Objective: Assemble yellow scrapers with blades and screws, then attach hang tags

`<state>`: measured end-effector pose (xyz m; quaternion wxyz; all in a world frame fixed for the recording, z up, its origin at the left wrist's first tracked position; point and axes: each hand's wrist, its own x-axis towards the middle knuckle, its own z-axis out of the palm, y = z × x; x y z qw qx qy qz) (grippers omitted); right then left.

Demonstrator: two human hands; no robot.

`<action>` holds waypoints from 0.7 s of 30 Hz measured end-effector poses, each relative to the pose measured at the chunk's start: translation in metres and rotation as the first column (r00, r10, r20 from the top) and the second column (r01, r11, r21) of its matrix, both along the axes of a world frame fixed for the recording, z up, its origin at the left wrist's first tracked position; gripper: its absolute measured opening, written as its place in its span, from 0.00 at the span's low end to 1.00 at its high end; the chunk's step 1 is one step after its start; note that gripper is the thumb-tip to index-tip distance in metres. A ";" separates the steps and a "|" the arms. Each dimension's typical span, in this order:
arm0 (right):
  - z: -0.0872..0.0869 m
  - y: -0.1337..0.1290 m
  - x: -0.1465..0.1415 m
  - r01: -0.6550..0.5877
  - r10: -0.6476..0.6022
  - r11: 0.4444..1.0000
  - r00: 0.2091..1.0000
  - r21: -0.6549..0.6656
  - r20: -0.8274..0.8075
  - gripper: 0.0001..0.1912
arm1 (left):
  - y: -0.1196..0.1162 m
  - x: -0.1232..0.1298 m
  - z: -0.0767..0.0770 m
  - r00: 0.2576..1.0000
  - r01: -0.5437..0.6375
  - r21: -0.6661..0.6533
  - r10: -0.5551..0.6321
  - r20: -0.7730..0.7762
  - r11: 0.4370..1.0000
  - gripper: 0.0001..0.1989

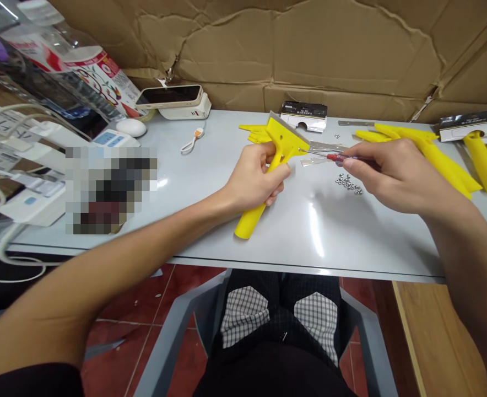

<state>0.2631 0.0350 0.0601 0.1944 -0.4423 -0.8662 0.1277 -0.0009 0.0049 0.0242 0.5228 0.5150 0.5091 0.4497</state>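
Note:
My left hand (255, 176) is wrapped round the handle of a yellow scraper (249, 220), whose wide head with a metal blade points up and away from me. In my right hand (396, 171) is a screwdriver (337, 158) with a red, see-through handle. Its thin shaft reaches left, and the tip meets the right corner of the scraper's head, at a small screw. Below the shaft lies a small heap of screws (348, 184). Behind the scraper's head, more yellow plastic pieces (249, 130) show. Clear-wrapped blades (324, 146) lie between the two hands.
Several yellow scraper handles (442, 157) lie at the right, near a black-and-white package (475, 124). Another package (303, 116) stands at the back against the cardboard. Towards the left are a phone (171, 96) on a white block, a short cable (193, 140), bottles (98, 71) and power strips (37, 198).

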 end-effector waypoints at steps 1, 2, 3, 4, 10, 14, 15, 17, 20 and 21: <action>0.002 0.000 0.000 0.007 -0.007 0.999 1.000 -0.053 0.008 0.19 | 0.000 -0.001 -0.001 1.000 0.014 0.012 -0.013 -0.025 1.000 0.16; 0.002 0.000 0.000 0.014 -0.013 0.994 1.000 -0.107 0.009 0.20 | 0.000 -0.002 -0.001 0.999 0.022 0.017 -0.021 -0.047 1.000 0.16; 0.001 0.001 -0.001 0.018 -0.017 0.988 1.000 -0.154 0.006 0.21 | 0.001 -0.002 -0.001 0.998 0.027 0.012 -0.026 -0.061 1.000 0.16; -0.001 0.002 0.000 0.016 -0.017 0.983 1.000 -0.183 -0.002 0.21 | 0.002 -0.002 -0.001 0.998 0.029 -0.002 -0.029 -0.063 1.000 0.16; -0.024 0.005 0.000 -0.011 0.008 0.996 0.999 -0.084 -0.041 0.13 | 0.012 -0.002 -0.003 0.994 0.094 -0.143 -0.085 0.072 0.985 0.15; -0.016 0.002 -0.001 -0.013 -0.005 0.976 0.997 -0.217 -0.081 0.13 | 0.011 -0.006 -0.006 0.992 0.129 -0.051 -0.128 0.012 0.990 0.14; -0.013 0.001 -0.001 -0.016 -0.010 0.965 0.995 -0.262 -0.096 0.13 | 0.010 -0.006 -0.005 0.993 0.118 -0.019 -0.118 -0.011 0.993 0.14; -0.008 0.000 -0.002 -0.028 -0.015 0.947 0.991 -0.319 -0.133 0.12 | 0.007 -0.006 -0.003 0.996 0.089 0.010 -0.089 -0.031 0.996 0.16; -0.010 0.002 -0.003 -0.031 -0.022 0.950 0.986 -0.310 -0.168 0.12 | 0.007 -0.004 0.000 0.997 0.076 -0.034 -0.075 0.026 0.997 0.14; -0.013 0.003 -0.003 -0.020 -0.023 0.961 0.988 -0.276 -0.151 0.12 | 0.008 -0.003 0.000 0.995 0.080 -0.064 -0.076 0.061 0.995 0.13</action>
